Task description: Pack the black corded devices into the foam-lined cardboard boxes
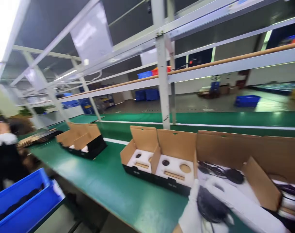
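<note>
Black, rounded and blurred, the dark bundle [211, 207] sits low in your view, near the front edge of the green desk [118, 187]; it looks like a coiled cable or a small device with a cord trailing off it, though the blur keeps you from telling which. Your left hand [192, 215], in a white glove, is curled around its left side and has hold of it. Your right hand [225, 191], also gloved in white, lies across the top and far side of the bundle, its fingers half bent, touching it; whether it truly grips you cannot tell.

Just behind your hands stands an open cardboard box [234, 152] with black cables lying on its white insert. To its left, touching it, are two more open boxes [162, 152] (each with a white foam tray cut with round and oblong holes), lids upright. Further left, well apart, another box [80, 139] sits on the desk. Between these the green surface is bare.

At your lower left, below the desk edge, a blue bin [21, 200] holds dark items. A person [3, 152] is at the far left. A white post [163, 81] rises behind the boxes.
</note>
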A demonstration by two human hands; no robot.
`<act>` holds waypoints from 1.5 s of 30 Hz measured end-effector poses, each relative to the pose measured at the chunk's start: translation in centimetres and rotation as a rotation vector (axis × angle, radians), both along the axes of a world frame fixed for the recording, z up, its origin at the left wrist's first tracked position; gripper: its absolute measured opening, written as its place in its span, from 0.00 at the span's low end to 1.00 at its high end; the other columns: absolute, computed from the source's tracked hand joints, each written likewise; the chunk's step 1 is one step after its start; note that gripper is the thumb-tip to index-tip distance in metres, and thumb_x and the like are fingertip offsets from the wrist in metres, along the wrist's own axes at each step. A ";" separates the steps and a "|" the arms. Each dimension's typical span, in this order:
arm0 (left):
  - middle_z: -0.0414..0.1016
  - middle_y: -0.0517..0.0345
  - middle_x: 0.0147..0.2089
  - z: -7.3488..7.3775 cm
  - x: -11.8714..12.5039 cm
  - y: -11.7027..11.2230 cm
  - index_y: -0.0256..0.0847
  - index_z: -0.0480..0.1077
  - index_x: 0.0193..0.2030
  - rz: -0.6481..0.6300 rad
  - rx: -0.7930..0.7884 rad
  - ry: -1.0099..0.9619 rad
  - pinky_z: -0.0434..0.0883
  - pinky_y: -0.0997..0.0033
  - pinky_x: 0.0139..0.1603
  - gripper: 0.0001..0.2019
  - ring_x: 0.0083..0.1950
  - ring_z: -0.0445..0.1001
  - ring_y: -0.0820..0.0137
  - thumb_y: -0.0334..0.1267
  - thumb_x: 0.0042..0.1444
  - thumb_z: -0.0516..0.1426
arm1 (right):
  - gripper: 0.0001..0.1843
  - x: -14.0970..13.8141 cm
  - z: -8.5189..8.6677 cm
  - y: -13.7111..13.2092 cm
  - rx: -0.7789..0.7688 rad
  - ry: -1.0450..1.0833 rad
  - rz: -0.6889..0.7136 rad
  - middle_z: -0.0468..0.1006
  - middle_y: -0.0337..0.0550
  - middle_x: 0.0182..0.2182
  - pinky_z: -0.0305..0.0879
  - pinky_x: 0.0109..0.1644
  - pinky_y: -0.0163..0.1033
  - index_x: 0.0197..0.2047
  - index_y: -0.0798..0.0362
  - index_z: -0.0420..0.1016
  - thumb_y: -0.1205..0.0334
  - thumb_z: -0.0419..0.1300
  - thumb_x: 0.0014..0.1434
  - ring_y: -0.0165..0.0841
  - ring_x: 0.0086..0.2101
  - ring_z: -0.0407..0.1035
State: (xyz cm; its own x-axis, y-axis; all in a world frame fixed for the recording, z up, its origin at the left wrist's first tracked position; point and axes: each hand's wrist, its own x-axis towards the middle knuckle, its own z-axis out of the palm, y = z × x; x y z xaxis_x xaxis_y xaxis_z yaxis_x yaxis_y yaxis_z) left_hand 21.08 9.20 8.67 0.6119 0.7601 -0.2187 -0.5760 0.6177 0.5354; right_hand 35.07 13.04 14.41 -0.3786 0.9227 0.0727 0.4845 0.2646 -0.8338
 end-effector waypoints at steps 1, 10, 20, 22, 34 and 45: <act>0.71 0.61 0.31 -0.1 0.1 0.2 0.36 0.72 0.43 -0.044 0.005 0.003 0.70 0.72 0.28 0.26 0.25 0.66 0.76 0.61 0.66 0.53 | 0.23 0.4 0.0 0.2 -0.022 0.001 -0.009 0.77 0.43 0.33 0.72 0.32 0.38 0.35 0.51 0.74 0.39 0.57 0.68 0.32 0.31 0.70; 0.48 0.66 0.09 -0.3 1.3 0.8 0.35 0.72 0.30 -0.110 0.069 -0.008 0.36 0.70 0.17 0.47 0.11 0.38 0.77 0.82 0.51 0.38 | 0.34 0.9 0.7 0.6 -0.174 0.157 0.113 0.71 0.38 0.24 0.64 0.24 0.38 0.29 0.48 0.62 0.24 0.50 0.61 0.33 0.25 0.64; 0.57 0.65 0.14 3.0 1.7 0.1 0.35 0.73 0.33 0.180 0.078 -0.097 0.41 0.77 0.13 0.43 0.11 0.44 0.81 0.79 0.55 0.43 | 0.29 4.4 1.8 -1.1 0.103 0.077 -0.100 0.76 0.47 0.57 0.64 0.66 0.57 0.54 0.44 0.77 0.32 0.55 0.63 0.48 0.58 0.68; 0.68 0.61 0.20 3.4 2.1 0.1 0.37 0.72 0.33 0.257 0.014 -0.114 0.43 0.77 0.12 0.38 0.11 0.47 0.81 0.76 0.55 0.50 | 0.28 4.9 1.2 -1.7 0.148 0.071 -0.117 0.76 0.48 0.58 0.67 0.64 0.56 0.56 0.44 0.77 0.34 0.57 0.63 0.49 0.58 0.68; 0.79 0.53 0.42 2.3 1.6 -0.6 0.41 0.75 0.45 0.508 0.248 -0.009 0.73 0.69 0.48 0.27 0.44 0.76 0.66 0.65 0.58 0.59 | 0.36 4.7 -1.6 -4.3 0.347 -0.026 -0.082 0.75 0.46 0.61 0.77 0.56 0.55 0.68 0.37 0.69 0.44 0.68 0.57 0.52 0.54 0.74; 0.72 0.47 0.64 -0.9 1.9 -2.1 0.52 0.69 0.64 0.809 0.737 0.280 0.70 0.55 0.62 0.40 0.62 0.72 0.50 0.67 0.46 0.66 | 0.42 4.1 -4.0 -3.3 0.535 0.463 0.078 0.76 0.39 0.58 0.72 0.60 0.46 0.62 0.28 0.69 0.51 0.79 0.46 0.45 0.56 0.73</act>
